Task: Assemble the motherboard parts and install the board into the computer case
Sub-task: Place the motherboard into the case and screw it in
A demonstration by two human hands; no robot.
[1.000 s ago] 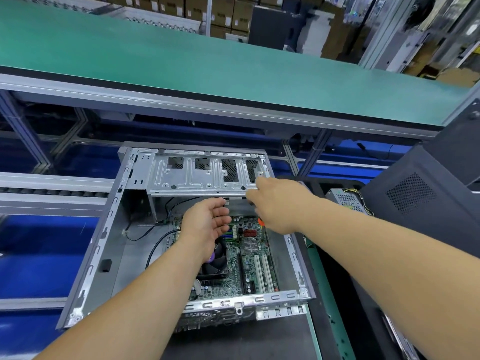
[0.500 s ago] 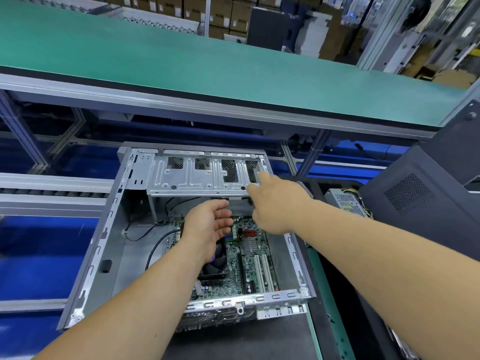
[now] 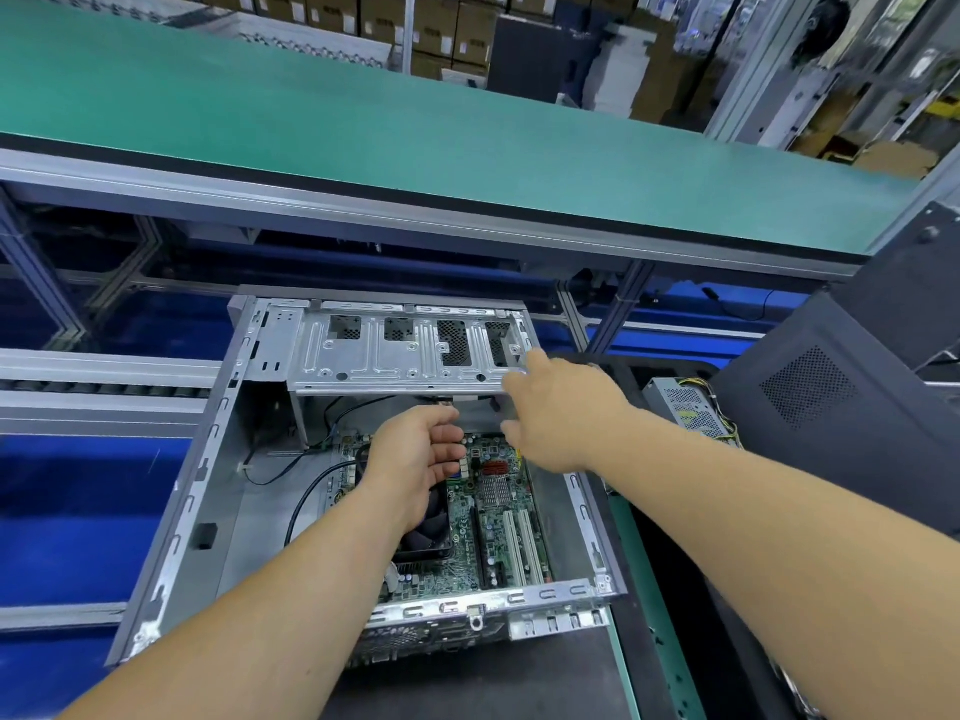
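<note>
Board (image 3: 498, 506) sits inside the case (image 3: 208, 459). Left hand (image 3: 415, 459) hovers over it, fingers loosely curled and empty; right hand (image 3: 561, 413), at 2 o'clock, touches the tray (image 3: 395, 356), grip unclear. A slip risks striking components.

Single head-worn view, wide-angle, looking forward and steeply down from above. Both forearms enter from the bottom edge, so the camera sits close over the work. The open case (image 3: 363, 459) fills the lower centre of the frame; a green conveyor (image 3: 415, 127) crosses the upper half, bowed by the lens. Stacked boxes (image 3: 441, 23), small and somewhat blurred, line the top edge. No second view shares the scene.
</note>
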